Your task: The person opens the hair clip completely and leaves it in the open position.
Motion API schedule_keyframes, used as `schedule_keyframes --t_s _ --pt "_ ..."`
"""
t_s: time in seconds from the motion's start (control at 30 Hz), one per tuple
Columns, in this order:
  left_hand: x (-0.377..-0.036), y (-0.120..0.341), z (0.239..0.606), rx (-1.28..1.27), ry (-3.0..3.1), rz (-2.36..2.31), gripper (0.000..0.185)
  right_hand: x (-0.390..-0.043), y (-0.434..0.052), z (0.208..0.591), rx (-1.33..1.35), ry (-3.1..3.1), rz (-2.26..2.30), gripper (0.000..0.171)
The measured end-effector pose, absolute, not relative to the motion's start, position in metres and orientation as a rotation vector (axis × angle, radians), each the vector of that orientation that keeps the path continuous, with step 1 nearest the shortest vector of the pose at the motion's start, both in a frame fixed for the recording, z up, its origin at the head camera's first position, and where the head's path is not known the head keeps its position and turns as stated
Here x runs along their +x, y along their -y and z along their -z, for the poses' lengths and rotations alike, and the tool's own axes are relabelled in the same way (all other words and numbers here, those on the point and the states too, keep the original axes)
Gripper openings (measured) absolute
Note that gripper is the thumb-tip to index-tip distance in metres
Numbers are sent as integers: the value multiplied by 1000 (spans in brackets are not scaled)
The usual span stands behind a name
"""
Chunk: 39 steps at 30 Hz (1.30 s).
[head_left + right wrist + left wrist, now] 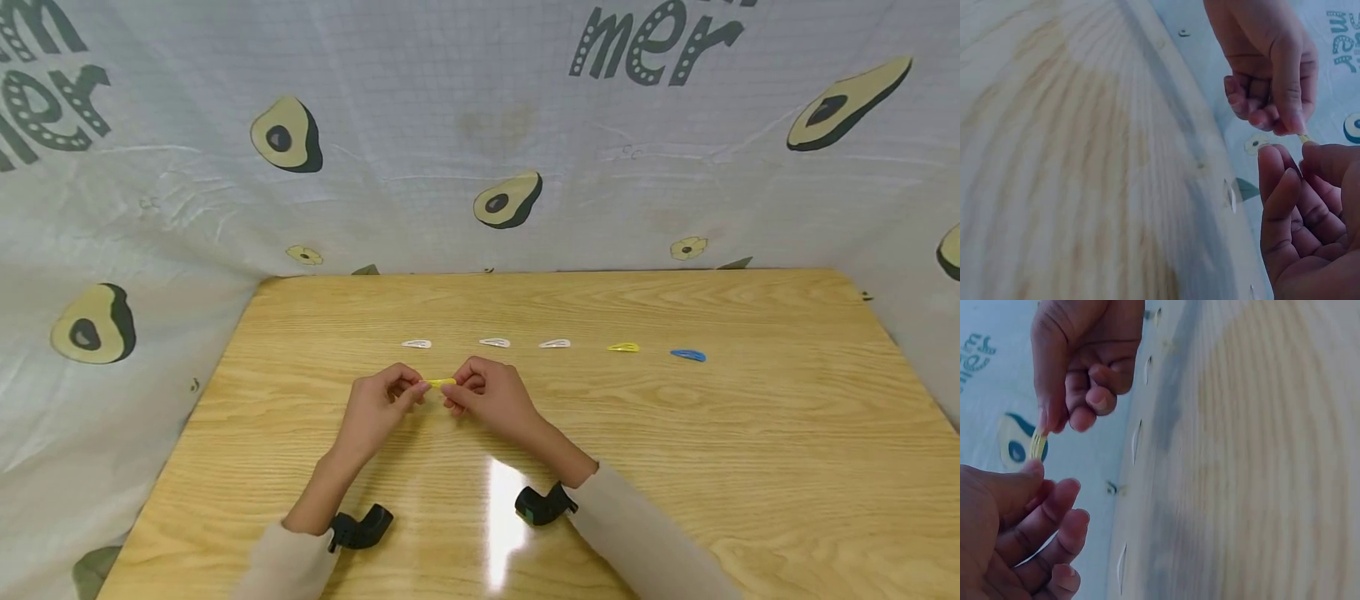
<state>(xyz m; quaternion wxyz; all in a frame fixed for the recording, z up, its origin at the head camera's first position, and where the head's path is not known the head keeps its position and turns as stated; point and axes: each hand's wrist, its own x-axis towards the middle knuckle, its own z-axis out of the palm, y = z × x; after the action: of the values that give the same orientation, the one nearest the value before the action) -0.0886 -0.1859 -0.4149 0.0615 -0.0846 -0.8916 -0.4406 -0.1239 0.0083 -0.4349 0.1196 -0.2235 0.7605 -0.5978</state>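
Observation:
Above the middle of the wooden table (675, 467), both hands hold a small yellow hair clip (441, 382) between them. My left hand (418, 390) pinches its left end and my right hand (454, 393) pinches its right end. The left wrist view shows the yellow clip (1037, 445) pinched between my left thumb below and the right hand's fingertips above. Only a sliver of the clip (1303, 138) shows between the fingertips in the right wrist view.
A row of hair clips lies beyond the hands: three white ones (416, 343) (495, 342) (555, 343), a yellow one (623, 347) and a blue one (687, 355). An avocado-print cloth (187, 208) hangs around the table's far and side edges.

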Motion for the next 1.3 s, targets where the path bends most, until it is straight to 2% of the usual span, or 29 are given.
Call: schedule_keyframes --t_s 0.2,0.7,0.93,1.3 --pt "-79 164 420 -243 2652 1401 8 -115 -31 442 -649 -2208 1794 17" --pt "-58 120 439 -403 2592 1556 12 -86 -86 451 -593 -2221 1744 17" --pt "-51 100 444 -436 2584 1632 14 -74 -108 451 -538 -2210 1732 11" --pt "-51 73 456 -495 2547 1690 15 -63 -136 460 -546 -2209 1823 18"
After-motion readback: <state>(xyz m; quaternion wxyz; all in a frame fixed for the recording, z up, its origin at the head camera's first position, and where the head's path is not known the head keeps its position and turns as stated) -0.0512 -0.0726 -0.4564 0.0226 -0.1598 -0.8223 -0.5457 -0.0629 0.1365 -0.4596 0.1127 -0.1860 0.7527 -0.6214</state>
